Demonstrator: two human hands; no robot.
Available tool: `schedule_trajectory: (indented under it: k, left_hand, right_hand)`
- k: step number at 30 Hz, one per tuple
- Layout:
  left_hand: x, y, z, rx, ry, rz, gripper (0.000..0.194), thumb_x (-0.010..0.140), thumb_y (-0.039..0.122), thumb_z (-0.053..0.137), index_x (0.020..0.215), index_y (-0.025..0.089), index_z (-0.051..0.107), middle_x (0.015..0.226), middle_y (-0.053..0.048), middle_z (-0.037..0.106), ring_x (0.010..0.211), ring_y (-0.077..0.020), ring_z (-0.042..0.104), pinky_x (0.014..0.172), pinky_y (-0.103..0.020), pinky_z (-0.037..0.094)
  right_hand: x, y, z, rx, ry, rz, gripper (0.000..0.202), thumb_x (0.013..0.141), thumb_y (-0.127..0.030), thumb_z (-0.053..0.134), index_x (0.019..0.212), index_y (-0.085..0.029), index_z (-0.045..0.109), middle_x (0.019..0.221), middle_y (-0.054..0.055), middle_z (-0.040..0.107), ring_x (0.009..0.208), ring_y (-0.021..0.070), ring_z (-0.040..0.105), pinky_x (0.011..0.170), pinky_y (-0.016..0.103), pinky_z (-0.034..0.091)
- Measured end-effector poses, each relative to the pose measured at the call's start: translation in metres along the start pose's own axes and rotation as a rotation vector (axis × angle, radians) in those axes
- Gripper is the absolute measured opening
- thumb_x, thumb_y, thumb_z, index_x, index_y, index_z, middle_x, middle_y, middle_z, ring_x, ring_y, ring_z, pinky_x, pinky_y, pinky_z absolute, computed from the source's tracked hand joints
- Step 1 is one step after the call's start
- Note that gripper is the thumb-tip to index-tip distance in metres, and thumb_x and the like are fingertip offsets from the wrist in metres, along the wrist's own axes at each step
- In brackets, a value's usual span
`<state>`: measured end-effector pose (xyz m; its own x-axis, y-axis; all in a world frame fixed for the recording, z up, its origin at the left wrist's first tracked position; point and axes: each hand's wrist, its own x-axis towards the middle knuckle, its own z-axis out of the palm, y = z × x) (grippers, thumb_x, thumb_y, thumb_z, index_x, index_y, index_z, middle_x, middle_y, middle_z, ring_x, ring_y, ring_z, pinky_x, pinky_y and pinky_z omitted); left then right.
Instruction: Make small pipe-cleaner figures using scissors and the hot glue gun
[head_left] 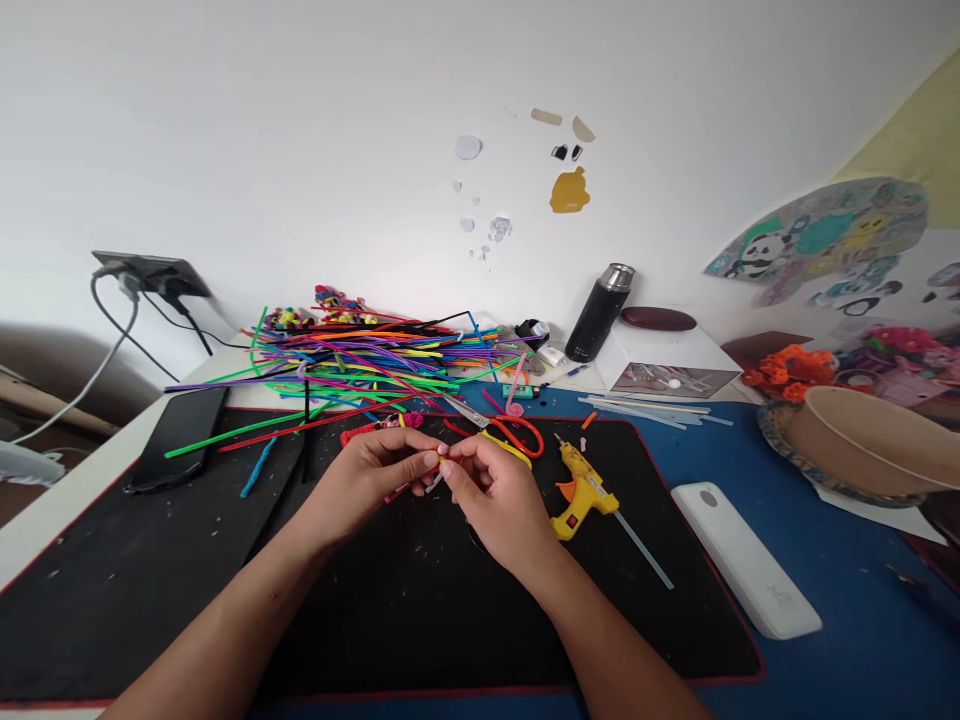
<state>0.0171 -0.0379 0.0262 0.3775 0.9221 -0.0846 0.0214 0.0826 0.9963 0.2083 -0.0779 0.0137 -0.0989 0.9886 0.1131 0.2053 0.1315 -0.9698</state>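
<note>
My left hand and my right hand meet over the black mat, thumbs and forefingers pinched together. Between the fingertips shows a small pink piece, probably bent pipe cleaner; most of it is hidden by the fingers. Just behind the right hand lie scissors with orange-red handles. A yellow hot glue gun with a clear glue stick in its back rests to the right of that hand. Beyond the left hand are red and magenta fuzzy pieces.
A large heap of coloured pipe cleaners lies along the wall. A phone is at the left. Toward the right are a black flask, a white box, loose glue sticks, a white power bank and a bowl.
</note>
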Motion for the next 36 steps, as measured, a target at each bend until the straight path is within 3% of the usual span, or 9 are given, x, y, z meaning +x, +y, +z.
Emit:
schedule_trajectory:
  k: [9, 24, 36]
  left_hand:
    - [-0.001, 0.001, -0.0015, 0.056, -0.04, 0.027, 0.029, 0.085, 0.045, 0.084, 0.099, 0.02, 0.084, 0.076, -0.004, 0.074, 0.065, -0.0141, 0.063, 0.06, -0.024, 0.047]
    - [-0.0034, 0.0088, 0.0024, 0.098, -0.01, 0.044, 0.032, 0.082, 0.048, 0.084, 0.093, 0.018, 0.082, 0.075, -0.005, 0.072, 0.067, -0.0169, 0.062, 0.062, -0.027, 0.049]
    - [-0.0003, 0.0005, -0.0036, -0.069, -0.005, -0.042, 0.031, 0.077, 0.045, 0.089, 0.089, 0.017, 0.082, 0.073, -0.004, 0.074, 0.064, -0.0152, 0.064, 0.059, -0.024, 0.047]
  right_hand:
    - [0.0001, -0.0025, -0.001, 0.029, 0.006, 0.024, 0.012, 0.095, -0.033, 0.065, 0.092, -0.022, 0.066, 0.072, -0.001, 0.065, 0.063, 0.0138, 0.059, 0.059, 0.025, 0.045]
    - [-0.0003, -0.0007, -0.0003, -0.011, -0.002, 0.034, 0.011, 0.095, -0.032, 0.065, 0.093, -0.022, 0.067, 0.072, -0.001, 0.064, 0.062, 0.0136, 0.057, 0.058, 0.025, 0.045]
    - [-0.0009, -0.0042, -0.0026, -0.046, -0.054, 0.013, 0.018, 0.097, -0.039, 0.066, 0.096, -0.022, 0.069, 0.071, -0.002, 0.063, 0.062, 0.0135, 0.056, 0.058, 0.025, 0.045]
